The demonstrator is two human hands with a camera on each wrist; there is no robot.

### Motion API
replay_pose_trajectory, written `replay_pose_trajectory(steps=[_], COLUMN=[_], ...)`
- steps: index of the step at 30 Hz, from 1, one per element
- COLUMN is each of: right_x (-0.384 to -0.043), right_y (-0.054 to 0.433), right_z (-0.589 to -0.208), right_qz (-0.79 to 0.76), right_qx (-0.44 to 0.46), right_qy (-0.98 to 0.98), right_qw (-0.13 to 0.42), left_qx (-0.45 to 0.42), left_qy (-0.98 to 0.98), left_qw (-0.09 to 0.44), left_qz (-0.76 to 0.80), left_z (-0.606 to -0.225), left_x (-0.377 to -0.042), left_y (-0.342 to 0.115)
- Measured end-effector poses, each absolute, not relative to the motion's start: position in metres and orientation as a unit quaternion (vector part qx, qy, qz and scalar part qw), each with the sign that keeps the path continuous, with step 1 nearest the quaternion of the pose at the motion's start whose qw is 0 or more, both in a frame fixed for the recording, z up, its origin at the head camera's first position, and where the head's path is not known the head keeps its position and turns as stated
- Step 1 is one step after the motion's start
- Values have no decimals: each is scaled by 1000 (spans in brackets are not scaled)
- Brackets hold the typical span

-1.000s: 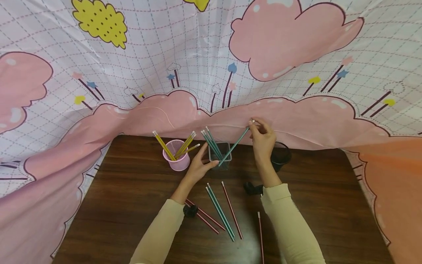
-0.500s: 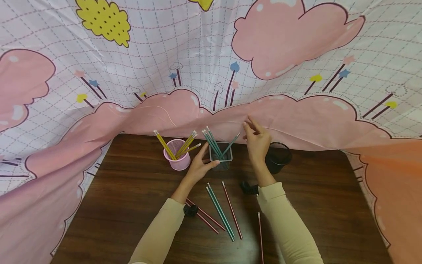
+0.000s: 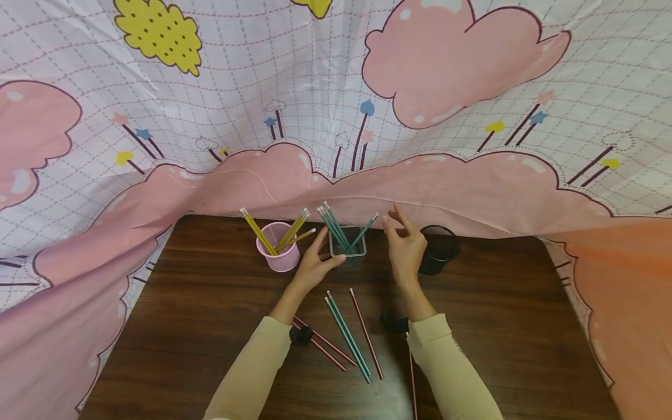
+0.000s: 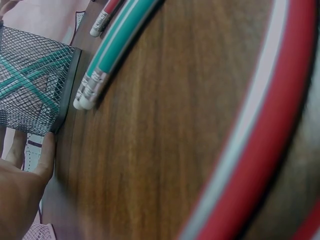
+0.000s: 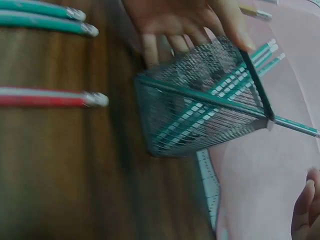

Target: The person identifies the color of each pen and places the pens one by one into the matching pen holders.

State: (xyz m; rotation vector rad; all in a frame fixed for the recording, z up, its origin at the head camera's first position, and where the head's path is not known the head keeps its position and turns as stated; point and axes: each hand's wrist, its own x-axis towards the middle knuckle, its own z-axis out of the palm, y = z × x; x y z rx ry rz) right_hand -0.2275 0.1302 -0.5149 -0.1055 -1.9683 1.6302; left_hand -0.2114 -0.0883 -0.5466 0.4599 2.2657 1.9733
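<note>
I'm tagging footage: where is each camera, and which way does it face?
Head: on the head, facing forward and down at the table; left hand, right hand and sleeves show.
Left wrist: on that wrist, facing across the table at the square mesh holder; left hand shows.
Right wrist: on that wrist, facing the holder; left hand and part of the right hand show.
Shared: both wrist views show green pencils in the holder.

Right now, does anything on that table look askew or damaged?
Slightly askew: in the square mesh holder, one green pencil leans right in the head view while the other green pencils in it lean left. No damage shows.
</note>
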Motion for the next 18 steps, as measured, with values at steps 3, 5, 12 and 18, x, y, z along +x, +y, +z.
replay_pose_trajectory(steps=[3, 5, 12, 18], right_x=[-206, -189, -156, -145], right_y=[125, 121, 118, 117], right_z=[-511, -511, -554, -566], right_qz=[615, 612, 599, 601], right_qx=[-38, -41, -60, -67], right_qy=[-731, -733, -757, -764], right_qw=[293, 293, 254, 224], left_qx=[149, 150, 151, 151], left_qy=[747, 745, 742, 740], left_qw=[51, 49, 47, 58], left_qz=[646, 648, 651, 652], left_z=[-547, -547, -547, -546], left_x=[-211, -211, -212, -211], left_y=[-88, -89, -90, -89])
